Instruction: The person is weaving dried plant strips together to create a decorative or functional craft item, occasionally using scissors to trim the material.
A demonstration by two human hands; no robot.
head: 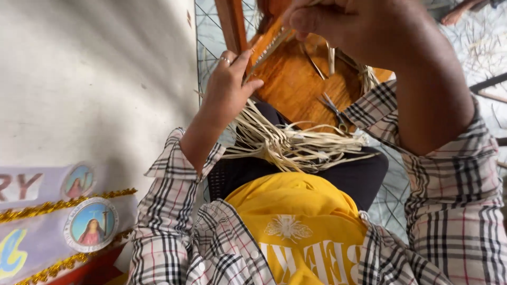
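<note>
The left hand pinches a thin flat strip against a wooden board. The right hand closes on the strip's upper end. A bundle of pale straw strands lies across the lap, touching the board. Scissors rest on the board.

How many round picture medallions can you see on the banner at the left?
2. One round medallion sits higher on the banner, above the gold trim; the other medallion lies just below it, lower and slightly right. More may lie beyond the frame edge.
</note>
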